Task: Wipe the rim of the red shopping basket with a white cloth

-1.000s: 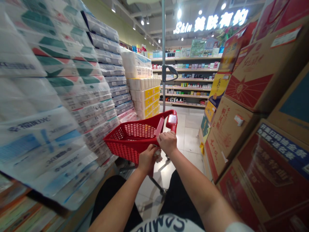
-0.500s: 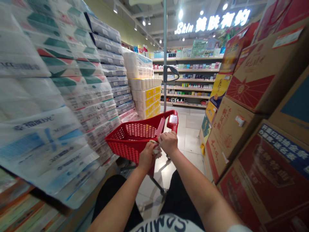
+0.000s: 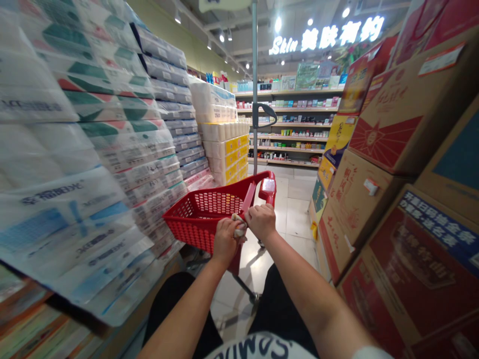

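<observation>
A red plastic shopping cart with a perforated basket stands in front of me, its handle side turned towards my hands. My left hand is closed on a crumpled pale cloth, which it presses against the near end of the cart's red handle. Just to the right, my right hand wraps its fingers round the same handle. The cloth hides part of the handle beneath it. What I can see of the basket's inside shows bare red walls.
Tall stacks of wrapped tissue packs line the left side. Cardboard cartons are piled along the right. A grey pole with a dark grip rises behind the cart. Shelves of small goods stand at the back, beyond the tiled floor.
My left hand has shifted slightly on the handle, its fingers now further over the cloth, which has changed shape. The right hand and the cart stay in place.
</observation>
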`<state>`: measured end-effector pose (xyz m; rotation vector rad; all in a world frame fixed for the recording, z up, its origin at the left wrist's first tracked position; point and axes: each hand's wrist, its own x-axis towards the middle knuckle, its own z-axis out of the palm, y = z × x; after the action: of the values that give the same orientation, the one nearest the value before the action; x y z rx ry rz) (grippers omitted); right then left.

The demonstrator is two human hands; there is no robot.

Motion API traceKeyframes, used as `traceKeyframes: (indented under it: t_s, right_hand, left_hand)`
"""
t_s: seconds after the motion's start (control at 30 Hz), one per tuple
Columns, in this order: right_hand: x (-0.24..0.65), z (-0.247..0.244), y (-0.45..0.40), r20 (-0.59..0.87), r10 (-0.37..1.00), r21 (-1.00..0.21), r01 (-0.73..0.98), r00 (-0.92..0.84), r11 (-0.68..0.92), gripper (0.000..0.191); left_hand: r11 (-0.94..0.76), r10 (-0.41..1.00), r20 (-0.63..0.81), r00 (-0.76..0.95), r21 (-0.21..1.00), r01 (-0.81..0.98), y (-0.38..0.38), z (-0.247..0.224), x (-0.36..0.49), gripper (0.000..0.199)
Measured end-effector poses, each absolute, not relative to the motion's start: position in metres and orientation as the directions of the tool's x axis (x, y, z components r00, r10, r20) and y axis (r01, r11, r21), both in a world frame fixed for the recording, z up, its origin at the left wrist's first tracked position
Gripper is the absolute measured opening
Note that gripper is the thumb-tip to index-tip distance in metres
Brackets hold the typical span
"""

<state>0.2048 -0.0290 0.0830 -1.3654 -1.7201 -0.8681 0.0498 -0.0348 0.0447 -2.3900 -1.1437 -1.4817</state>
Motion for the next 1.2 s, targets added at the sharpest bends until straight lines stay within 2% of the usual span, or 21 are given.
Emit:
traceKeyframes:
  t_s: [0.23, 0.43, 0.73, 0.87, 1.0, 1.13, 1.2]
  right_hand:
    - [0.206, 0.080, -0.029, 0.865, 0.479, 0.071, 0.981, -0.151, 0.180, 0.027]
    - [0.205, 0.083, -0.031, 0.873, 0.463, 0.065, 0.978, -0.153, 0.201, 0.026]
    - [0.205, 0.083, -0.032, 0.872, 0.464, 0.061, 0.975, -0.156, 0.215, 0.024]
    - [0.204, 0.084, -0.033, 0.876, 0.461, 0.058, 0.978, -0.146, 0.200, 0.027]
    - [0.204, 0.085, -0.034, 0.883, 0.445, 0.062, 0.977, -0.148, 0.203, 0.028]
    - [0.204, 0.084, -0.034, 0.882, 0.450, 0.058, 0.979, -0.142, 0.197, 0.025]
    - [0.204, 0.084, -0.034, 0.879, 0.456, 0.057, 0.979, -0.141, 0.194, 0.024]
  left_hand:
    - [-0.693, 0.591, 0.787, 0.176, 0.383, 0.611, -0.036, 0.056, 0.056, 0.026]
    - [-0.697, 0.590, 0.790, 0.163, 0.397, 0.597, -0.031, 0.060, 0.053, 0.024]
    - [-0.708, 0.603, 0.769, 0.212, 0.395, 0.585, -0.034, 0.048, 0.050, 0.042]
    - [-0.676, 0.644, 0.738, 0.204, 0.423, 0.604, -0.030, 0.059, 0.051, 0.035]
    - [-0.680, 0.639, 0.716, 0.281, 0.354, 0.642, -0.028, 0.066, 0.055, 0.029]
    - [-0.726, 0.532, 0.774, 0.344, 0.208, 0.656, -0.034, 0.049, 0.056, 0.047]
    - [-0.729, 0.509, 0.789, 0.345, 0.182, 0.659, -0.033, 0.044, 0.055, 0.049]
